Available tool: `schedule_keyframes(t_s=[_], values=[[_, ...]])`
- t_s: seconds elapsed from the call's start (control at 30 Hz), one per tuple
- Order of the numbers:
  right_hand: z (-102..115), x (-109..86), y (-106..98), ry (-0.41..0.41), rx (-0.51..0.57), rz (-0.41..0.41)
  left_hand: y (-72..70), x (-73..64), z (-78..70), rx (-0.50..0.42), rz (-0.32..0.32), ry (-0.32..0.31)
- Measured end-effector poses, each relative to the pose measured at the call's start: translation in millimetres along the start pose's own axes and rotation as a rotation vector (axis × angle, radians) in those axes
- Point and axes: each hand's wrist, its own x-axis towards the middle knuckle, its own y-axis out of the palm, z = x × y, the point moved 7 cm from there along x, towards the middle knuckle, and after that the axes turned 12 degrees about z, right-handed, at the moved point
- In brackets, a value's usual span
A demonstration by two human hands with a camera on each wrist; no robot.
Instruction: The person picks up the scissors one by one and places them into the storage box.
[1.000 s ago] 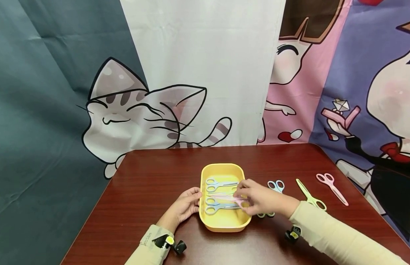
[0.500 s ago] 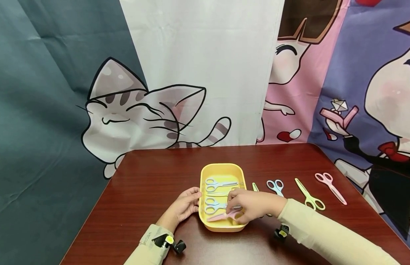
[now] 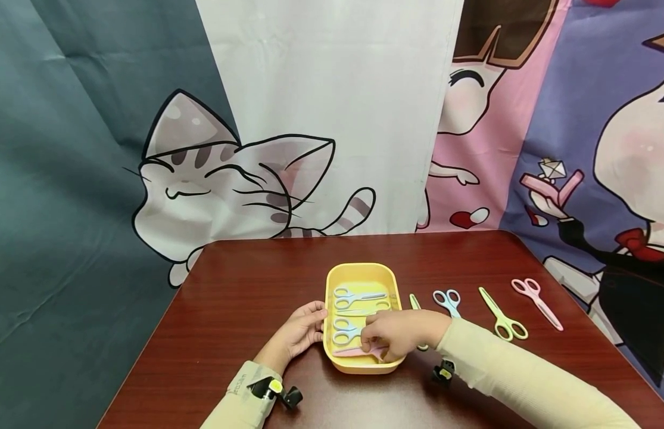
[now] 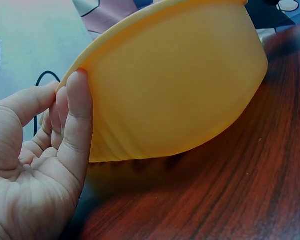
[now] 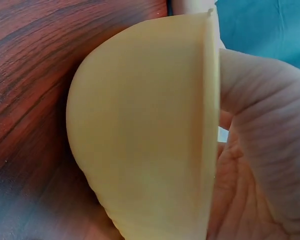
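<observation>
A yellow tray [image 3: 364, 368] stands on the table with scissors laid crosswise in it. My left hand [image 3: 301, 331] pinches its left rim between thumb and fingers, as the left wrist view shows close up. Inside, from the back, lie blue scissors [image 3: 359, 297], green scissors [image 3: 357, 312] and more blue scissors [image 3: 354, 332], whose blades my right hand covers. Pink scissors [image 3: 346, 352] lie nearest the front, blades pointing left. My right hand [image 3: 401, 332] reaches over the right rim and holds them by the handle end. In the right wrist view, the tray wall [image 5: 140, 120] hides the fingertips.
Right of the tray on the dark red table [image 3: 256, 280] lie green scissors [image 3: 414, 302], partly behind the right hand, then blue scissors [image 3: 452, 307], green scissors [image 3: 498, 316] and pink scissors [image 3: 544, 306]. A printed cloth [image 3: 332, 89] hangs behind the table.
My right hand has carried the pink scissors from above the middle of the tray down to its front part, where they now lie level. The left hand has stayed on the rim.
</observation>
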Motion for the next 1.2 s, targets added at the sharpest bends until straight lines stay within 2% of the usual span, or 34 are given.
schedule_keyframes(t_s=[0.2, 0.47, 0.57, 0.63, 0.73, 0.8, 0.87, 0.93, 1.0, 1.13, 1.2], values=[[5.0, 3.4, 3.5, -0.034, -0.091, -0.015, 1.0, 1.4, -0.2, 0.002, 0.006, -0.002], [10.2, 2.7, 2.2, -0.074, -0.132, -0.049, 0.5, 1.2, -1.4, 0.014, -0.008, -0.005], [7.6, -2.9, -3.1, -0.096, -0.07, -0.116, 0.5, 0.7, -1.1, 0.015, -0.005, -0.005], [1.1, -13.0, -13.6, -0.087, 0.0, -0.23, 0.5, 0.1, -0.9, 0.018, -0.008, -0.005], [-21.2, -41.6, -35.1, 0.013, 0.117, -0.513, -0.2, -0.8, -0.9, 0.029, -0.016, -0.006], [-41.1, -67.0, -46.5, 0.132, 0.205, -0.7, -0.7, -0.9, -1.5, 0.034, -0.018, -0.005], [-61.4, -88.9, -50.0, 0.267, 0.268, -0.832, -1.7, -1.1, -2.1, 0.038, -0.018, -0.003], [-78.3, -103.6, -47.7, 0.385, 0.307, -0.884, -2.1, -1.4, -2.7, 0.039, -0.016, 0.001], [-90.7, -111.2, -42.3, 0.469, 0.295, -0.885, -1.7, -1.5, -2.4, 0.035, -0.009, 0.003], [-101.9, -113.4, -27.9, 0.547, 0.231, -0.838, 0.6, -2.3, -1.0, 0.028, -0.005, 0.0], [-104.5, -112.3, -20.0, 0.592, 0.236, -0.809, 2.0, -2.2, -0.5, 0.023, -0.005, 0.001]])
